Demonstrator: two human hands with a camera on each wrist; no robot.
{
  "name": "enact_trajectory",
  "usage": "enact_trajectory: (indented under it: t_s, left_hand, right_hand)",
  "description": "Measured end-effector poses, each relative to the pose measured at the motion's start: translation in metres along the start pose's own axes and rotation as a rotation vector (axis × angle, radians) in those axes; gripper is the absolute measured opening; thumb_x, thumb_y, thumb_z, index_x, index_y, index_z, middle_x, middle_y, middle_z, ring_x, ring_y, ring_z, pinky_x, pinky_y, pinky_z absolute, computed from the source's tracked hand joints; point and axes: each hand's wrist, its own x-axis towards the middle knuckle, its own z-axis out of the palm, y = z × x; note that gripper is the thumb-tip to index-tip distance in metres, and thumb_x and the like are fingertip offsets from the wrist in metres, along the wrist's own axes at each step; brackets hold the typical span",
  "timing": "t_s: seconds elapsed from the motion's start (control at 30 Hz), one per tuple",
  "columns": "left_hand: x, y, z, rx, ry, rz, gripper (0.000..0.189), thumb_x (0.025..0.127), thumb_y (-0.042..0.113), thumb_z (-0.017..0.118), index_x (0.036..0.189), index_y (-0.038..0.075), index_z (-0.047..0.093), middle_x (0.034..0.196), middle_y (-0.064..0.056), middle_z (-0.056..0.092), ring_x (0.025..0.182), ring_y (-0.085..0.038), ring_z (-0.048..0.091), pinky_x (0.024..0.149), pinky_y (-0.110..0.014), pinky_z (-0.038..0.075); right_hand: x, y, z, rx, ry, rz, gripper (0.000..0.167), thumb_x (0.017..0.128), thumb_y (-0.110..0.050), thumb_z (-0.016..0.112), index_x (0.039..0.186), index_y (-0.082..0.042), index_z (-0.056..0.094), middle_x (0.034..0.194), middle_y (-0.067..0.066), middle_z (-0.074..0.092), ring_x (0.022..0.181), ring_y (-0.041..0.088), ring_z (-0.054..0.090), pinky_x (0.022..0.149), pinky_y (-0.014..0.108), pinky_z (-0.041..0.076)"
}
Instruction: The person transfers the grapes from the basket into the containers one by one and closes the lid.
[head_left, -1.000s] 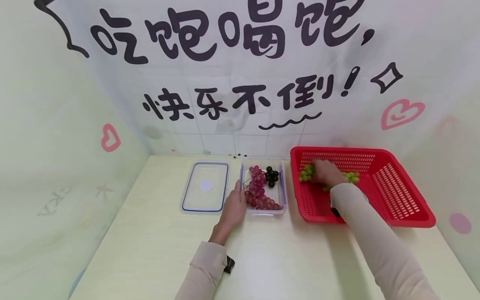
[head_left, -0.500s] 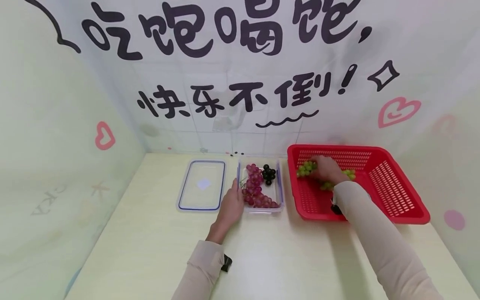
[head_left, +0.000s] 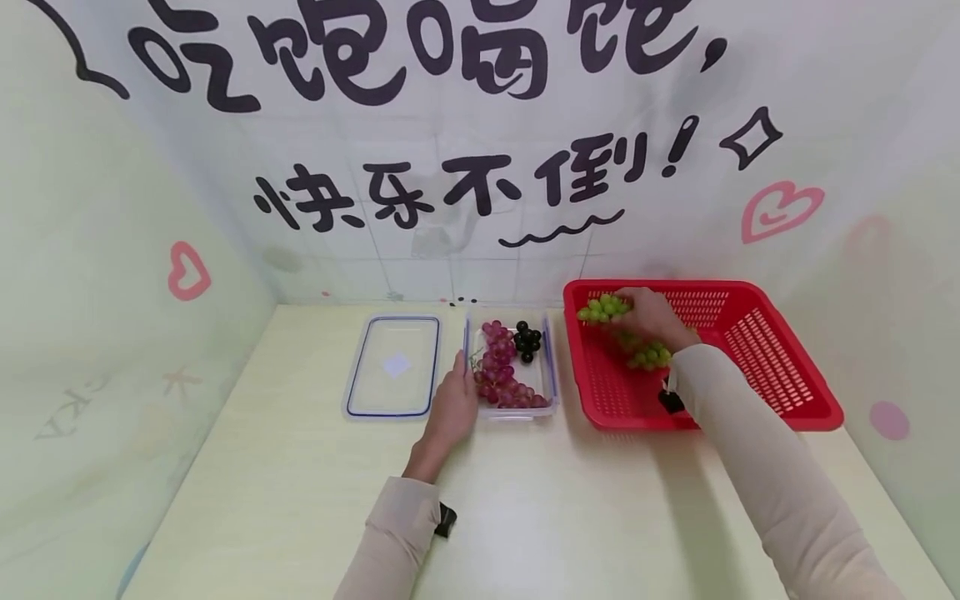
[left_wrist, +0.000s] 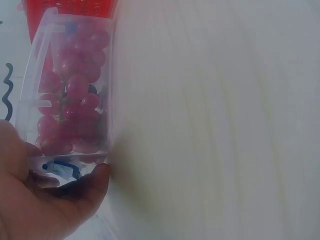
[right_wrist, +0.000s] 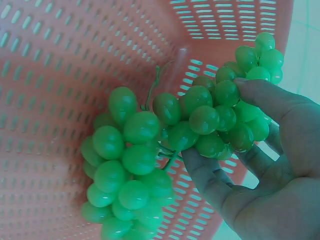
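My right hand (head_left: 651, 317) grips a bunch of green grapes (right_wrist: 210, 115) inside the red plastic basket (head_left: 819, 400). In the right wrist view, thumb and fingers hold its upper part, while a thicker cluster (right_wrist: 130, 170) hangs lower against the slotted wall. My left hand (head_left: 453, 408) holds the left side of a clear food storage box (head_left: 543, 390), thumb by the bottom corner in the left wrist view. Inside the box lie red grapes (head_left: 497, 358) along the left and front. A small bunch of black grapes (head_left: 527, 340) sits at the back right.
A clear lid with a blue seal (head_left: 393, 367) lies flat on the pale table (head_left: 300, 467), left of the box. Behind stands a white wall sheet (head_left: 345, 275) with large black lettering. The basket's rim rises right of the box.
My right hand has lifted the green grapes a little toward the basket's back left rim; more of the bunch shows below it. The left hand stays at the box. The head view has shifted slightly.
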Motion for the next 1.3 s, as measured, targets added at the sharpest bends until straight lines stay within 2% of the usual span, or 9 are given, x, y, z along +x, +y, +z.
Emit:
enact_trajectory:
  t_s: [0.07,0.23,0.37,0.47,0.67,0.8,0.9,1.13,1.3]
  left_hand:
    - [0.000,0.000,-0.001,0.001,0.000,0.000,0.052,0.108,0.017,0.034,0.155,-0.004,0.023,0.120,-0.026,0.061,0.088,-0.027,0.057,0.091,-0.047,0.050]
    - [0.001,0.000,-0.001,0.001,-0.009,-0.007,0.052,0.109,0.019,0.032,0.155,-0.003,0.022,0.111,-0.022,0.061,0.082,-0.025,0.054,0.084,-0.044,0.049]
    - [0.000,-0.002,-0.001,0.001,-0.002,-0.001,0.052,0.109,0.018,0.033,0.155,-0.004,0.023,0.107,-0.022,0.062,0.079,-0.024,0.054,0.082,-0.044,0.049]
    - [-0.001,-0.003,-0.001,-0.001,-0.002,-0.005,0.052,0.108,0.017,0.033,0.155,-0.004,0.023,0.112,-0.024,0.062,0.083,-0.026,0.055,0.086,-0.046,0.050]
    - [0.000,-0.003,-0.001,-0.005,0.001,-0.017,0.052,0.109,0.020,0.032,0.156,-0.002,0.022,0.118,-0.024,0.061,0.093,-0.029,0.058,0.092,-0.047,0.050]
    - [0.001,-0.002,0.001,-0.017,0.001,-0.004,0.052,0.109,0.019,0.033,0.155,-0.002,0.023,0.102,-0.020,0.061,0.079,-0.026,0.054,0.079,-0.043,0.050]
    - [0.003,-0.002,0.002,-0.018,0.000,0.010,0.052,0.109,0.018,0.033,0.155,-0.004,0.024,0.097,-0.019,0.061,0.073,-0.023,0.051,0.074,-0.040,0.048]
    - [0.003,-0.002,0.001,-0.009,0.011,0.013,0.051,0.108,0.017,0.034,0.154,-0.004,0.025,0.099,-0.019,0.061,0.071,-0.021,0.050,0.071,-0.039,0.047]
    - [0.004,-0.002,-0.001,-0.011,0.007,0.012,0.051,0.108,0.017,0.034,0.154,-0.004,0.025,0.093,-0.018,0.061,0.068,-0.021,0.049,0.067,-0.036,0.045]
  right_hand:
    - [-0.001,-0.003,-0.002,0.017,0.001,0.006,0.061,0.084,-0.020,0.078,0.140,-0.012,0.052,0.129,0.017,0.056,0.107,0.037,0.059,0.082,0.049,0.058]
    - [-0.002,-0.007,-0.007,-0.006,0.009,-0.010,0.054,0.087,-0.023,0.076,0.136,-0.011,0.055,0.126,0.017,0.058,0.105,0.036,0.061,0.082,0.047,0.058]
    - [-0.002,-0.010,-0.011,-0.028,0.008,-0.016,0.059,0.088,-0.025,0.075,0.139,-0.008,0.053,0.129,0.018,0.056,0.109,0.036,0.055,0.088,0.049,0.056]
    - [-0.003,-0.013,-0.014,-0.027,0.010,-0.007,0.066,0.088,-0.026,0.074,0.145,-0.005,0.048,0.132,0.020,0.053,0.112,0.037,0.052,0.090,0.051,0.055]
    - [-0.004,-0.019,-0.023,-0.019,0.014,-0.018,0.063,0.092,-0.030,0.070,0.144,-0.003,0.048,0.130,0.021,0.051,0.109,0.035,0.052,0.087,0.047,0.055]
    - [-0.008,-0.022,-0.031,-0.043,0.034,-0.025,0.065,0.091,-0.031,0.071,0.144,-0.003,0.047,0.132,0.021,0.051,0.110,0.037,0.051,0.088,0.049,0.054]
    - [-0.012,-0.027,-0.037,-0.052,0.049,-0.025,0.068,0.089,-0.031,0.072,0.145,-0.003,0.046,0.133,0.023,0.051,0.111,0.039,0.051,0.089,0.051,0.054]
    - [-0.014,-0.042,-0.047,-0.029,0.041,-0.026,0.063,0.093,-0.035,0.066,0.144,-0.004,0.045,0.133,0.024,0.052,0.111,0.039,0.053,0.090,0.050,0.054]
    - [-0.013,-0.053,-0.053,-0.042,0.037,-0.034,0.064,0.095,-0.036,0.062,0.146,-0.002,0.044,0.131,0.026,0.052,0.109,0.038,0.052,0.086,0.047,0.055]
